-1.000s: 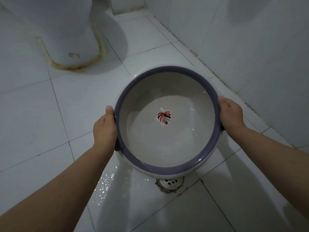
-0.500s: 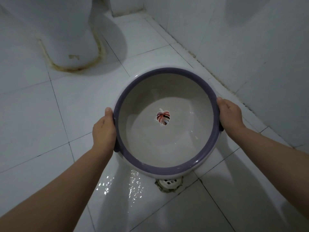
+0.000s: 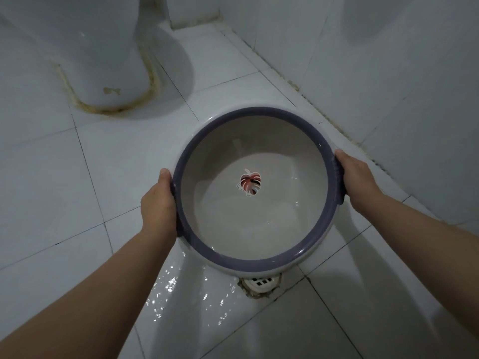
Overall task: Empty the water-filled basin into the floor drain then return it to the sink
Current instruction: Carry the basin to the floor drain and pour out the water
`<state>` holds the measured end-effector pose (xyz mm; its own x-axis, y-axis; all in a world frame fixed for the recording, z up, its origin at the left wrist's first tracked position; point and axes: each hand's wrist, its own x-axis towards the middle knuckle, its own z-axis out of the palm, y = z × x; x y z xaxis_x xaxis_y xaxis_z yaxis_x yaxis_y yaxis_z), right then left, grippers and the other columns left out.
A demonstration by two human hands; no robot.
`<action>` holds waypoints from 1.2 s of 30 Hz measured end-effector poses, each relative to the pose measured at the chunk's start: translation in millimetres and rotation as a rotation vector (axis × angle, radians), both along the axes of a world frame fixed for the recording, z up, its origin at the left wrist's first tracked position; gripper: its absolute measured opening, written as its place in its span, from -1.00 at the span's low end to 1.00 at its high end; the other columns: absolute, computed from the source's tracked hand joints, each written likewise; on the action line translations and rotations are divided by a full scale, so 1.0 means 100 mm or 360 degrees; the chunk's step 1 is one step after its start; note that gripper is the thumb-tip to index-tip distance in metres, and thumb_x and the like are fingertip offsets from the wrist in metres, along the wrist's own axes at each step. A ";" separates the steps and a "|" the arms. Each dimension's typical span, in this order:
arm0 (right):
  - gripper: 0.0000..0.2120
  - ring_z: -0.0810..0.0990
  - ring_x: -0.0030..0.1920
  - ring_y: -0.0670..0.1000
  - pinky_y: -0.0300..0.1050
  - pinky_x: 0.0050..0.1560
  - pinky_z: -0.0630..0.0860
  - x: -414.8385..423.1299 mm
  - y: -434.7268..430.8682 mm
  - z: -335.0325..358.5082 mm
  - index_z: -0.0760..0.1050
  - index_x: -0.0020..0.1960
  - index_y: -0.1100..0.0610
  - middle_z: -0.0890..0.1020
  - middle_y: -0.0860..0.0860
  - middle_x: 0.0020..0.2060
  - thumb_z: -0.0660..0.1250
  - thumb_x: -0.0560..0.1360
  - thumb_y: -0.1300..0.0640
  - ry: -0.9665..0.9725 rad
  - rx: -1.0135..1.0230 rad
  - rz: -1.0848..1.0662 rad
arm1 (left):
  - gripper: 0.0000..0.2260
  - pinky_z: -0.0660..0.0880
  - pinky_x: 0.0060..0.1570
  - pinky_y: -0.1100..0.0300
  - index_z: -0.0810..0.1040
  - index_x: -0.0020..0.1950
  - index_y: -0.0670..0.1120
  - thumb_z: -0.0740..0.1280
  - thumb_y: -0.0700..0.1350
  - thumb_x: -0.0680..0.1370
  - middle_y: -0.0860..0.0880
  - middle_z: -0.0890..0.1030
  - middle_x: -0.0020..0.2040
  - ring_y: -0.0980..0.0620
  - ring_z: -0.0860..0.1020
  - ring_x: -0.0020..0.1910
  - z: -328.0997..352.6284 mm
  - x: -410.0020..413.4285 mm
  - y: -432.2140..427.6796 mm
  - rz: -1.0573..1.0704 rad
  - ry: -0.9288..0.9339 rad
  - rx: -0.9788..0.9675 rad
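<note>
Gripping opposite rim sides, left hand [image 3: 158, 203] and right hand [image 3: 356, 177] hold basin [image 3: 255, 221] between them

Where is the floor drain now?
In the head view, the floor drain is low and right of centre, partly hidden beneath the near rim of the basin, beside wet tiles.

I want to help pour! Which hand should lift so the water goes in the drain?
Probably the left hand. The white slotted floor drain peeks out under the near-right edge of the round white basin with the purple rim, closer to the right hand, so raising the left side should tip water toward it.
</note>
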<state>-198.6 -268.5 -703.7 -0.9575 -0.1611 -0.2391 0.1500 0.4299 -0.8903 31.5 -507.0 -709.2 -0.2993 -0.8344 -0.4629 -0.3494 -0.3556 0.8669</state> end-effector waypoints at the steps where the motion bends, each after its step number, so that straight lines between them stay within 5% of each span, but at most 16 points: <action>1: -0.47 0.48 -0.32 0.01 -0.13 -0.28 0.40 0.01 0.00 0.00 0.44 -0.05 0.38 0.52 0.10 -0.28 0.19 0.45 -0.14 -0.0008 0.0008 -0.0004 | -0.65 0.35 -0.25 0.05 0.36 -0.38 -0.05 0.13 0.17 0.47 -0.07 0.41 -0.35 -0.09 0.40 -0.22 0.01 0.00 0.00 0.0011 0.0008 0.0031; 5: -0.65 0.49 -0.37 -0.01 -0.14 -0.31 0.40 0.02 -0.01 0.02 0.46 -0.24 0.11 0.53 0.02 -0.39 0.16 0.47 -0.16 -0.0008 0.0053 -0.0018 | -0.67 0.34 -0.29 0.09 0.34 -0.40 -0.04 0.15 0.14 0.46 -0.05 0.39 -0.37 -0.06 0.39 -0.27 0.04 -0.01 0.02 0.0037 0.0039 0.0095; 14: -0.47 0.51 -0.30 0.03 -0.13 -0.25 0.41 0.01 0.00 0.00 0.48 0.00 0.37 0.54 0.11 -0.25 0.18 0.48 -0.15 -0.0010 0.0036 -0.0039 | -0.70 0.32 -0.35 0.13 0.36 -0.40 -0.03 0.15 0.08 0.48 -0.04 0.39 -0.41 0.01 0.38 -0.38 0.05 -0.01 0.04 0.0129 0.0053 0.0156; 20: -0.67 0.52 -0.33 -0.02 -0.15 -0.26 0.42 0.04 0.01 0.03 0.48 -0.32 0.03 0.55 0.01 -0.36 0.18 0.49 -0.13 -0.0036 0.0028 -0.0050 | -0.70 0.31 -0.35 0.14 0.36 -0.46 0.00 0.17 0.04 0.45 -0.05 0.40 -0.45 -0.02 0.38 -0.43 0.06 -0.02 0.04 0.0211 0.0065 0.0218; 29: -0.67 0.51 -0.36 0.00 -0.13 -0.29 0.40 0.08 0.04 0.03 0.48 -0.17 0.08 0.52 0.02 -0.39 0.15 0.49 -0.16 -0.0061 -0.0003 0.0003 | -0.72 0.34 -0.30 0.12 0.40 -0.41 -0.03 0.16 0.00 0.48 -0.05 0.43 -0.41 0.00 0.41 -0.39 0.07 -0.01 0.04 0.0242 0.0060 0.0221; 36: -0.66 0.55 -0.32 0.01 -0.10 -0.22 0.44 0.10 0.04 0.04 0.49 -0.29 0.04 0.56 0.01 -0.37 0.16 0.50 -0.15 -0.0104 -0.0051 -0.0024 | -0.73 0.36 -0.29 0.15 0.43 -0.40 -0.03 0.17 0.01 0.48 -0.03 0.47 -0.39 0.00 0.44 -0.37 0.08 0.01 0.05 0.0264 0.0083 0.0252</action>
<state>-188.9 -264.8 -700.1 -0.9424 -0.1551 -0.2963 0.2146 0.3987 -0.8916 32.1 -501.9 -701.3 -0.1910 -0.7922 -0.5796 -0.2311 -0.5376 0.8109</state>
